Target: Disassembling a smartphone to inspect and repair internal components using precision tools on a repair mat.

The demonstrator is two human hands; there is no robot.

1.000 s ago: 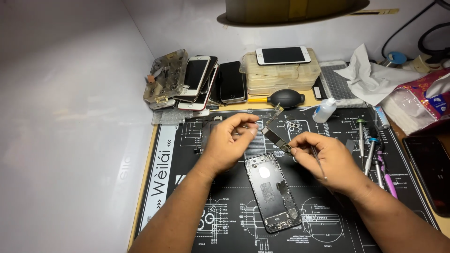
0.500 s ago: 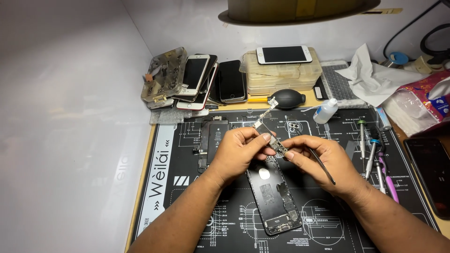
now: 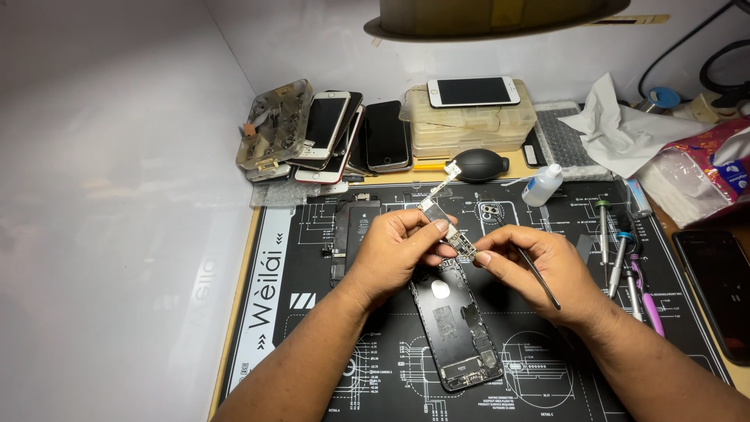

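Much of the logic board (image 3: 457, 241) hides behind the fingers; its narrow flex end pokes out toward 11 o'clock; left hand (image 3: 394, 254) pinches it above the opened phone shell (image 3: 457, 328); right hand (image 3: 539, 270) fingers pressed on its 3 o'clock end, also gripping thin tweezers (image 3: 541, 277), tip hard to make out.

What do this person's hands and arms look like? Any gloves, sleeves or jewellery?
Both arms come in from the bottom edge of the head view and are bare as far as the picture shows: no sleeve or cuff is in sight. The left hand and right hand wear no gloves. No ring, watch or wrist strap shows on either, and the fingernails look short and plain.
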